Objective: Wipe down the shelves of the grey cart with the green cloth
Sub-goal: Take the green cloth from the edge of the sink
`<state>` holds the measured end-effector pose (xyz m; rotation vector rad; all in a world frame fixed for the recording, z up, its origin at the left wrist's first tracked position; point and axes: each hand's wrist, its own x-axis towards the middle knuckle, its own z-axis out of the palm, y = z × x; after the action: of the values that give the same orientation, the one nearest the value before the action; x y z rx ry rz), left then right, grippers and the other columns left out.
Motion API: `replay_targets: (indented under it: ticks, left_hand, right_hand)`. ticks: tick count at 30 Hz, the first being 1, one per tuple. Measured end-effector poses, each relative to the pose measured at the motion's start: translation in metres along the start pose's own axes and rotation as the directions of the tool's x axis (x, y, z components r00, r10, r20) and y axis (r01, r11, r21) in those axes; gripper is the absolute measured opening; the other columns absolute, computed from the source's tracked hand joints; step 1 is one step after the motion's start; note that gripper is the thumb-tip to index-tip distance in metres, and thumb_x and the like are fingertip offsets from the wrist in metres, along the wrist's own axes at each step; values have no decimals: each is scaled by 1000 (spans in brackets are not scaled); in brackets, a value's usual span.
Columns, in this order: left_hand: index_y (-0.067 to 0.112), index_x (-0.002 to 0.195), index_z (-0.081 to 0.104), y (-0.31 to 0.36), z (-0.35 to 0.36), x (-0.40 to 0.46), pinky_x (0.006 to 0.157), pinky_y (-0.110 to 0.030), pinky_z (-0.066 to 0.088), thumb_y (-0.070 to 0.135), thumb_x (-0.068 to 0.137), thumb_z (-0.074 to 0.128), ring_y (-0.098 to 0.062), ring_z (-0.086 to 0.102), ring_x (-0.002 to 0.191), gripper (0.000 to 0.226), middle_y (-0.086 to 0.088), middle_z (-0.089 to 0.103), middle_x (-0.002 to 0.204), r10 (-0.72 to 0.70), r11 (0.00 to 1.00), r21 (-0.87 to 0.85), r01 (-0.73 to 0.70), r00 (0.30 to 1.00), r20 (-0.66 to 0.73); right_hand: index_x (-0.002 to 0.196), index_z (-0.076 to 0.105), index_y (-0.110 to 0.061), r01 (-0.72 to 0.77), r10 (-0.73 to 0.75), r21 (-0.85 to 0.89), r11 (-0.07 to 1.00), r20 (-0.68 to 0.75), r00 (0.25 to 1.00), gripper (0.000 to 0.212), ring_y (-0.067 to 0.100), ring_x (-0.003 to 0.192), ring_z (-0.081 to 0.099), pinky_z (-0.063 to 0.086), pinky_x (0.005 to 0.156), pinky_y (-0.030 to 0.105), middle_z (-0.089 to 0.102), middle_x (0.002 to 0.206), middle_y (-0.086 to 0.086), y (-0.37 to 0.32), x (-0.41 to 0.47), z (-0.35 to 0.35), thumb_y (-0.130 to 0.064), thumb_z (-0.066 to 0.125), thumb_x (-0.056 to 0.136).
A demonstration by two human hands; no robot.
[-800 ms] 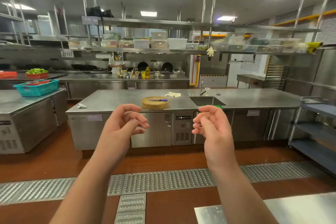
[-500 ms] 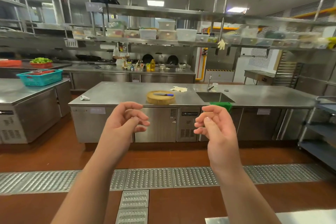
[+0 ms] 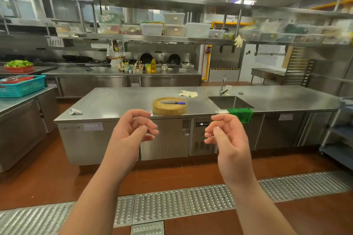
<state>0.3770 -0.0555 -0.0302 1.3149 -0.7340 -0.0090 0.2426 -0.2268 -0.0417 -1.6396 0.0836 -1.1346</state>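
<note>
Left hand (image 3: pixel 131 129), right hand (image 3: pixel 226 133), raised, loosely curled

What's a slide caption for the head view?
Empty hands raised; green cloth hangs off counter.

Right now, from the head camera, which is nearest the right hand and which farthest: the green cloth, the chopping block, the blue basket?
From the right hand:
1. Green cloth, draped over the counter edge by the sink, just beyond the hand.
2. Chopping block, on the same counter, to the left.
3. Blue basket, on the far-left counter.
</note>
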Motion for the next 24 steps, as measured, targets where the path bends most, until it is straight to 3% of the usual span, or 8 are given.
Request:
replay_targets:
  ticks: [10, 24]
  left_hand:
    - [12, 108, 59, -93, 26, 120, 81, -43, 57, -7, 95, 40, -27, 69, 83, 30, -5, 69, 82, -102, 994, 36, 99, 988, 114]
    - [12, 105, 60, -245, 190, 306, 81, -48, 55, -8, 94, 42, -35, 67, 85, 30, -9, 67, 83, -151, 988, 53, 142, 947, 283]
  right_hand:
    - [108, 59, -15, -103, 93, -90, 991, -106, 990, 20, 20, 82, 64, 58, 73, 34, 64, 86, 4, 108, 85, 4, -16, 45, 92]
    - [107, 59, -14, -237, 211, -82, 968, -240, 947, 22, 22, 84, 63, 58, 76, 37, 63, 85, 4, 288, 257, -88, 1, 44, 100]
